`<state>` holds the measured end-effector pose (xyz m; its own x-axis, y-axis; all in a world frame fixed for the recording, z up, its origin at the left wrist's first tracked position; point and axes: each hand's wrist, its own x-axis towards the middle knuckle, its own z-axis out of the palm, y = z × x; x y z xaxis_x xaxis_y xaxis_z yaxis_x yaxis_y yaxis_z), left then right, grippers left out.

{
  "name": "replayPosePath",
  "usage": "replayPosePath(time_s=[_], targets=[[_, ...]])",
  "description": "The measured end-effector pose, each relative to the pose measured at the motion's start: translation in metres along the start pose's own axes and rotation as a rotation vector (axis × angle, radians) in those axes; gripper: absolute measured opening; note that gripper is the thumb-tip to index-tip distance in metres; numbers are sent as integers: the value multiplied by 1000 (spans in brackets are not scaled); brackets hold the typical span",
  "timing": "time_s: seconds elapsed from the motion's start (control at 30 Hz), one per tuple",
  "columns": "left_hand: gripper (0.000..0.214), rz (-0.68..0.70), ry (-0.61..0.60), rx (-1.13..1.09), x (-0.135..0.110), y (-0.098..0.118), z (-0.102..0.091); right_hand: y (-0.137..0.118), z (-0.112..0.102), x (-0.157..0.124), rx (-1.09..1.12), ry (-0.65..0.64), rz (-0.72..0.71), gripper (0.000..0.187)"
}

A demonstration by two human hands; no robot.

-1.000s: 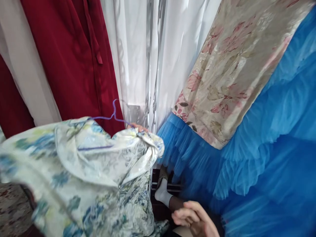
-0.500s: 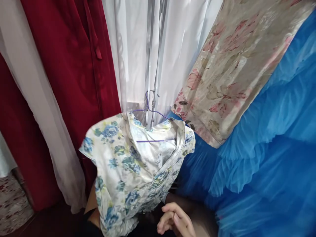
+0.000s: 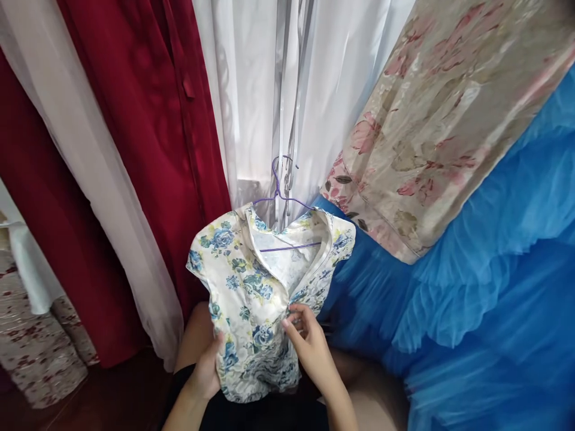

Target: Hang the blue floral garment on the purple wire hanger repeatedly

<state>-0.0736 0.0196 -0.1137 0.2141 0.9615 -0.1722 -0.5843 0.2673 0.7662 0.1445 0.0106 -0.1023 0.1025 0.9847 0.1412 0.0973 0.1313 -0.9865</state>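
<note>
A white blouse (image 3: 251, 281) with blue and green flowers sits on a purple wire hanger (image 3: 277, 187), its V-neck facing me. My left hand (image 3: 207, 368) grips the blouse at its left side, low down; the fingertips are hidden behind the cloth. At the bottom of the V-neck, thumb and fingers of my right hand (image 3: 306, 335) pinch the blouse's front edge. The blouse's lower part lies over my lap.
Dark red cloth (image 3: 162, 149) and a pale sheer cloth (image 3: 108, 179) hang on the left. White fabric (image 3: 251, 108) hangs behind the hanger. To the right are a floral beige garment (image 3: 417, 131) and blue ruffled tulle (image 3: 494, 311).
My right hand has risen from below the blouse to its neckline and taken hold there. My left hand has come into view on the blouse's side. The blouse hangs straighter.
</note>
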Motion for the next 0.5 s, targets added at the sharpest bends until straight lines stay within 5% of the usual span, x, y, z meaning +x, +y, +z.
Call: replayPosePath(time_s=[0.17, 0.3, 0.5], targets=[[92, -84, 187, 87, -11, -7, 12, -7, 21, 23, 51, -9, -60, 29], [87, -73, 174, 73, -15, -12, 20, -7, 25, 24, 87, 102, 7, 25], [83, -10, 151, 174, -13, -12, 13, -9, 25, 28, 41, 107, 16, 22]])
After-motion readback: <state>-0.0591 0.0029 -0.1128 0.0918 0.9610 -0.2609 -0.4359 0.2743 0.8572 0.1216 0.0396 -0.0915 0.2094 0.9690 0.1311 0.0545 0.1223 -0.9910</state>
